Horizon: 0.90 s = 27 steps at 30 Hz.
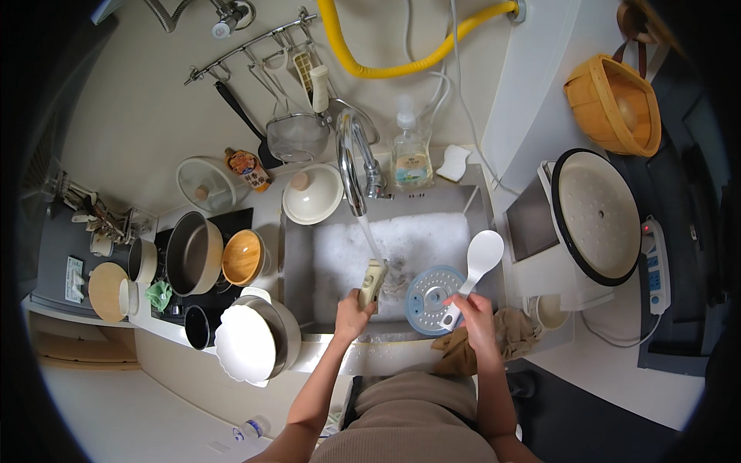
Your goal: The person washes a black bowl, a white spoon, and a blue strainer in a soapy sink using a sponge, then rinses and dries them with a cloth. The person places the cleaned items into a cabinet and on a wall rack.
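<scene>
My left hand (353, 317) grips a cream plastic handle (373, 280), which looks like a detachable pan handle. Its upper end is in the water stream from the chrome tap (347, 150). In my right hand (476, 318) is a white rice paddle (485, 252), held by its handle with the broad end pointing up and away. Just beneath it, a round blue perforated disc (417, 298) lies over the front right of the sink; whether my fingers touch it I cannot tell. White suds (341, 254) cover much of the steel sink (298, 289).
Left of the sink stand a wooden bowl (242, 254), a deep pot (194, 254) and a scalloped white dish (246, 347) on a pot. A cream lid (312, 194), soap bottle (411, 159) and sponge (454, 163) line the back. A brown cloth (515, 335) hangs at right.
</scene>
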Each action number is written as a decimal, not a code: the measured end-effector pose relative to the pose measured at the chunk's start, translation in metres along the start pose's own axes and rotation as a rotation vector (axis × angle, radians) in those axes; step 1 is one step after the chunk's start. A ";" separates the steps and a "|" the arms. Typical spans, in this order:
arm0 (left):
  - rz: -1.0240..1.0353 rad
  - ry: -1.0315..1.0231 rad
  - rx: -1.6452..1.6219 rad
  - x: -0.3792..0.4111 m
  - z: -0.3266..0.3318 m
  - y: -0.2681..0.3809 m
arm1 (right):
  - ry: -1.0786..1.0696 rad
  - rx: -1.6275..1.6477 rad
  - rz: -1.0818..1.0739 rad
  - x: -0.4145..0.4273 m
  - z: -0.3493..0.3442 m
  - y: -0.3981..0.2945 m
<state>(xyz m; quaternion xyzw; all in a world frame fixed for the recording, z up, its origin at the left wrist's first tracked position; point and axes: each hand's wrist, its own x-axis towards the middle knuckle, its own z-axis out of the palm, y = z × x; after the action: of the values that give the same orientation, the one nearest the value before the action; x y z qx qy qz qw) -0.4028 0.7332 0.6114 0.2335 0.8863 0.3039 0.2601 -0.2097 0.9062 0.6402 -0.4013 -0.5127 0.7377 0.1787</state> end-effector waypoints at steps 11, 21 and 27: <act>0.227 -0.071 0.469 -0.013 -0.023 -0.008 | 0.011 0.073 0.022 -0.002 -0.004 0.003; -0.130 -0.340 -1.034 0.002 -0.028 -0.038 | 0.021 0.046 -0.002 -0.003 -0.006 0.008; -0.314 -0.415 -1.390 -0.002 -0.030 -0.038 | 0.023 0.040 0.000 -0.004 -0.005 0.006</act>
<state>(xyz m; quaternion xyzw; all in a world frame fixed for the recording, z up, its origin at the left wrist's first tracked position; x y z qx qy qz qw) -0.4286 0.6926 0.6074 -0.0618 0.4452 0.7037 0.5503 -0.2026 0.9038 0.6361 -0.4059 -0.4958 0.7432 0.1925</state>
